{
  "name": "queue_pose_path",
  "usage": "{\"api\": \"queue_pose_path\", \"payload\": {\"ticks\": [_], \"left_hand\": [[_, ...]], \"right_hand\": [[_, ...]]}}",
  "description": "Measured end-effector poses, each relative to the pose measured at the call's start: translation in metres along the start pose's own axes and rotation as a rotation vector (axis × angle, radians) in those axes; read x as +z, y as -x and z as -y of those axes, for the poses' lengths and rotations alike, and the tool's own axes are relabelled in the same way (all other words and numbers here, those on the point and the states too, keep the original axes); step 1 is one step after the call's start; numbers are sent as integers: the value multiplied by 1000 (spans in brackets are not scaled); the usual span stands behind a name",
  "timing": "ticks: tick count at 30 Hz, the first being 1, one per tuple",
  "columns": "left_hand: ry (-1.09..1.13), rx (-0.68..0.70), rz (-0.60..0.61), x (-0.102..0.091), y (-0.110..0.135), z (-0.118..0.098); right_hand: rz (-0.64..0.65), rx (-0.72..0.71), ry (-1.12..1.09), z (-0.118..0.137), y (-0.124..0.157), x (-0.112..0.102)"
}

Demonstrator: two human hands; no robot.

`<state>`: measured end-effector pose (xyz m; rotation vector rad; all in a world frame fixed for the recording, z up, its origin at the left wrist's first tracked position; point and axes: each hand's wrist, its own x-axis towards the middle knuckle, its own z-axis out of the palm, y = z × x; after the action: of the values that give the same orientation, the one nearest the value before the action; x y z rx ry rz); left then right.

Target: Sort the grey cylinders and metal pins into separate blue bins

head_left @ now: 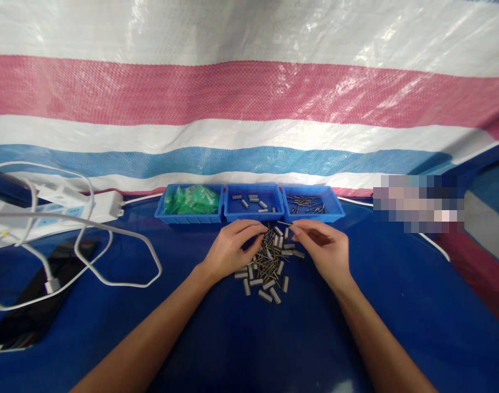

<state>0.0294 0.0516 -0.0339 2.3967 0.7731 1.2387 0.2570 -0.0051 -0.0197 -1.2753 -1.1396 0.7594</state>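
A loose pile of small grey sleeves and thin brass pins [269, 262] lies on the blue cloth between my hands. My left hand [233, 248] rests at the pile's left edge, fingers curled with the tips pinched over the parts. My right hand [323, 248] is on the pile's right side, thumb and forefinger pinched on a thin pin [285, 223] that points left. Behind the pile stand three blue trays: the left tray [190, 218] holds green bags, the middle tray [254, 214] a few grey sleeves, the right tray [312, 214] several pins.
A white power strip [75, 204] with looping white cables [122, 262] lies at the left, beside a dark opening in the cloth [32, 305]. A striped tarp [249, 98] rises behind the trays. A blurred patch [419, 203] sits at the right.
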Motion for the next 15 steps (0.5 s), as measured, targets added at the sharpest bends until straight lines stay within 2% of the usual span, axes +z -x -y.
{"api": "queue_pose_path", "payload": {"ticks": [2,4,9,15], "left_hand": [[-23,6,39,-1,1,3],[-36,15,84,-1,2,7],[-104,2,156,0,5,10],[-186,-75,120,-3,6,11]], "right_hand": [[-151,-33,-13,-1,-3,-2],[-217,-39,-20,-2,-6,-5],[-213,-37,-2,-2,-8,-6],[-188,-30,16,3,-5,-3]]}}
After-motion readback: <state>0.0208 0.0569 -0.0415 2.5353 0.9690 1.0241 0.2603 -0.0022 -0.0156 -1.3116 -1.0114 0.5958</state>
